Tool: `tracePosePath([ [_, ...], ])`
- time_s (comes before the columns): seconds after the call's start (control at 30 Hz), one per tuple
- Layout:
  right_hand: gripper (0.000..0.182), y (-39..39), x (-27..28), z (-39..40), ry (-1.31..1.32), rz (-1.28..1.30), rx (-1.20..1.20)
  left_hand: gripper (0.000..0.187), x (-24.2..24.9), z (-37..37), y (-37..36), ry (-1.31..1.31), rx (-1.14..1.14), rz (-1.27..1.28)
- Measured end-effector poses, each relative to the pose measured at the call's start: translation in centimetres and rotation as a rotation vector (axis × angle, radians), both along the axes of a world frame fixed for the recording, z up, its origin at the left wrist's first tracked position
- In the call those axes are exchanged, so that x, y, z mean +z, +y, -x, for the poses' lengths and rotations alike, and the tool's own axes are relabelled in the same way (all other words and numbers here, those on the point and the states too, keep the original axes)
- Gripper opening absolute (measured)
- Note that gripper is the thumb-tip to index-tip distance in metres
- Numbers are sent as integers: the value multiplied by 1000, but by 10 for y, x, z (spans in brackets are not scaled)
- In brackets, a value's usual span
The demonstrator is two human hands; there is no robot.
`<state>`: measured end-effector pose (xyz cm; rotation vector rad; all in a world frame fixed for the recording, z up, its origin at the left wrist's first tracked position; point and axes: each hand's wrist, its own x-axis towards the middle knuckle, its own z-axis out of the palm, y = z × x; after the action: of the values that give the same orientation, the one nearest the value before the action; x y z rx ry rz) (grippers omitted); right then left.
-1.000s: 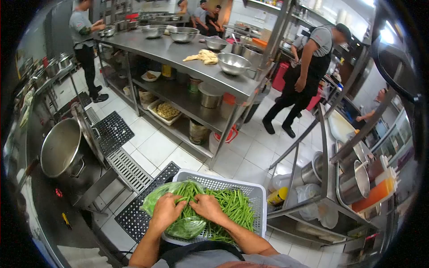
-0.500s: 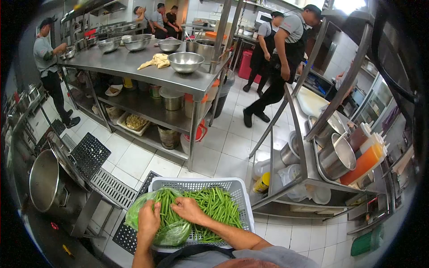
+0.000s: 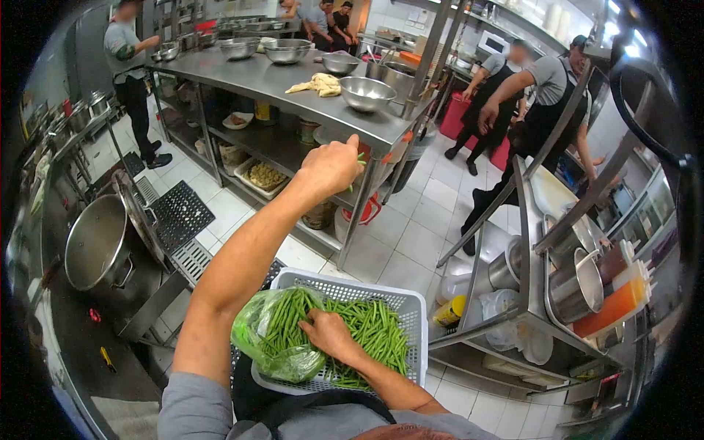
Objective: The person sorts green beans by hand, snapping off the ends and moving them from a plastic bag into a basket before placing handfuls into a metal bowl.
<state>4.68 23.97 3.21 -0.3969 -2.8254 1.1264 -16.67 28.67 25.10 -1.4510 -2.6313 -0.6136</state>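
My left hand is raised and stretched out ahead, level with the near edge of the steel table. Its fingers are closed, with a bit of green bean showing past them. My right hand is down among the green beans, fingers curled round some at the edge of a clear green plastic bag. The bag lies open on its side, full of beans. Bag and loose beans rest in a grey perforated plastic basket just in front of my body.
The steel table ahead carries metal bowls and a yellowish cloth. At left stands a large pot. On the right a steel rack holds containers and sauce bottles. Several people in grey shirts stand around the kitchen.
My left hand has left the beans and risen forward toward the table. My right hand stays at the bag. The view has shifted, and a person at right has moved further right.
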Motion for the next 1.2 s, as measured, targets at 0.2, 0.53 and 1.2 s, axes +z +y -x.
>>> tracePosePath([
  [0.2, 28, 5, 6, 1, -84, -5, 54, 41, -28, -56, -75, -190, -130, -65],
  [0.53, 33, 21, -9, -3, -43, 324, -15, 33, -161, -102, -202, -871, 150, -491],
  [1.2, 26, 11, 24, -8, -172, 405, -154, 30, -209, -134, -238, -646, 333, -322],
])
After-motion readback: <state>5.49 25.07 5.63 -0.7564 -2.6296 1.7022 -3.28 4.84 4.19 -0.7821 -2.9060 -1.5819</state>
